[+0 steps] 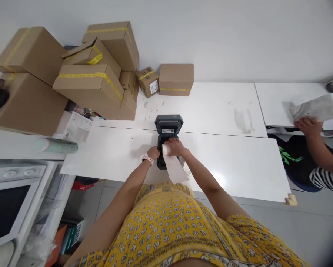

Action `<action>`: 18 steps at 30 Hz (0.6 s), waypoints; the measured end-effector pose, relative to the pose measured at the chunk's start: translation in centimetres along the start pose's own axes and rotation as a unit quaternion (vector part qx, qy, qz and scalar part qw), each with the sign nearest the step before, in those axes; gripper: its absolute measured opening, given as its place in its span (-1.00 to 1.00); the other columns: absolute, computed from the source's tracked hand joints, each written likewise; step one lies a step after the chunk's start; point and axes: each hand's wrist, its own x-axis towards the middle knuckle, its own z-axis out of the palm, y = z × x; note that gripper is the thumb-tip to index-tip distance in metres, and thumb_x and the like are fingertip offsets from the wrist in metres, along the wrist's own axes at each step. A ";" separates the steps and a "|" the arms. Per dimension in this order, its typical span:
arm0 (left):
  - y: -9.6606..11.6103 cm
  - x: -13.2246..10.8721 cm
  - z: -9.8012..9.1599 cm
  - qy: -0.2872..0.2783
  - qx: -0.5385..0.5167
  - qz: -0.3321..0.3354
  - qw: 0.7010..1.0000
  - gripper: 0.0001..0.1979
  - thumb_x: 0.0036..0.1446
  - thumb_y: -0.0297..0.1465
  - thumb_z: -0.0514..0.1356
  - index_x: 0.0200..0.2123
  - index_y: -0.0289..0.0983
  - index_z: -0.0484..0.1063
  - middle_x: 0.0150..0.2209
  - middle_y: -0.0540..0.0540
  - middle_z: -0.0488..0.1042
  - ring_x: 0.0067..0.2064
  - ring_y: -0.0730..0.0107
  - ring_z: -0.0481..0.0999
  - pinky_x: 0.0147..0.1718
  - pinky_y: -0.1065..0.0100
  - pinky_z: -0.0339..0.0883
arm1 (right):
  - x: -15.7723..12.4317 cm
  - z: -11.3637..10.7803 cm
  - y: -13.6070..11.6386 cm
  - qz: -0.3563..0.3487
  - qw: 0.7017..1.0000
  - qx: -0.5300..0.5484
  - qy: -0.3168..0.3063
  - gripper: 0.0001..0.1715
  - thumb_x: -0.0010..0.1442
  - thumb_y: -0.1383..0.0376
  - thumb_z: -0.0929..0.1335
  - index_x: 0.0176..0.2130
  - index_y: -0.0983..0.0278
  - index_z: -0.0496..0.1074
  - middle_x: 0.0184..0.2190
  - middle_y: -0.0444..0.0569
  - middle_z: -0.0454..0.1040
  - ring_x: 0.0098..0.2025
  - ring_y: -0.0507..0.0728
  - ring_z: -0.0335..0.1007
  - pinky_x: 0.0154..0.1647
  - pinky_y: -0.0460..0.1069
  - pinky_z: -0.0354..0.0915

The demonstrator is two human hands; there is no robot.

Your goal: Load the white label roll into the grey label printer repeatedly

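A dark label printer stands open on the white table, its lid tipped back. My right hand is closed on a white roll of label paper held over the printer's bay, and a strip of the paper trails back toward me. My left hand, with a pale watch at the wrist, rests against the printer's left side with its fingers curled; whether it grips the printer does not show.
Taped cardboard boxes are stacked at the table's back left. A green tube lies on a counter at left, above a white appliance. At right another person's hand touches a grey sheet.
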 end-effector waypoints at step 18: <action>-0.3 0.0 0.2 0.012 -0.023 0.013 1.000 -0.67 0.33 -0.27 0.09 -0.03 -0.34 0.54 0.03 -0.38 0.58 0.11 -0.03 0.57 -0.06 0.25 0.39 | -3.8 8.1 -4.2 0.031 0.995 0.044 0.080 -0.31 0.39 0.22 0.24 0.42 0.32 0.13 0.48 0.19 0.01 0.50 0.31 -0.07 0.42 0.21 0.06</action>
